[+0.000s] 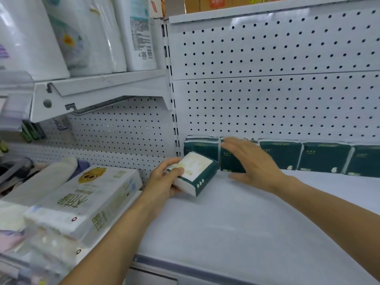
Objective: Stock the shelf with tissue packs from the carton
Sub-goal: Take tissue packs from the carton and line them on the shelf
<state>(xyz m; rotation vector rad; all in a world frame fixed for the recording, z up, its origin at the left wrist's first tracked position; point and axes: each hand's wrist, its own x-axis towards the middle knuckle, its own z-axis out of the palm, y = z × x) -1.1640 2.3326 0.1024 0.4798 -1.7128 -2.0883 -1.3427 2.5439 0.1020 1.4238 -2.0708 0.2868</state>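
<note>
1. White shelf (257,223) carries a row of dark green tissue packs (280,154) standing on edge against the pegboard back panel (267,99). Five are visible, running from 12 o'clock out to 3 o'clock. The rightmost is cut off by the frame edge.
2. Left hand (162,182) grips one tissue pack (194,173), with fingers curled over its left end and thumb underneath. The pack sits at the shelf's left rear, just in front of the first standing pack.
3. The held pack is tilted, with its pale printed face up and toward the camera. Its long axis runs roughly 10 to 4 o'clock. Its white side and dark green end face the viewer. Can't tell whether its lower edge touches the shelf.
4. Right hand (253,161) is flat with fingers straight and spread, palm against the front of the second standing pack. It is motion-blurred and hides most of that pack.
5. At 9 o'clock in the neighbouring bay lies a white boxed tissue bundle (86,200) with green lettering, along with soft wrapped goods that are blurred.
6. At 11 o'clock an upper shelf (98,87) holds wrapped paper rolls (67,33), cropped at the top.
7. No carton can be made out.
</note>
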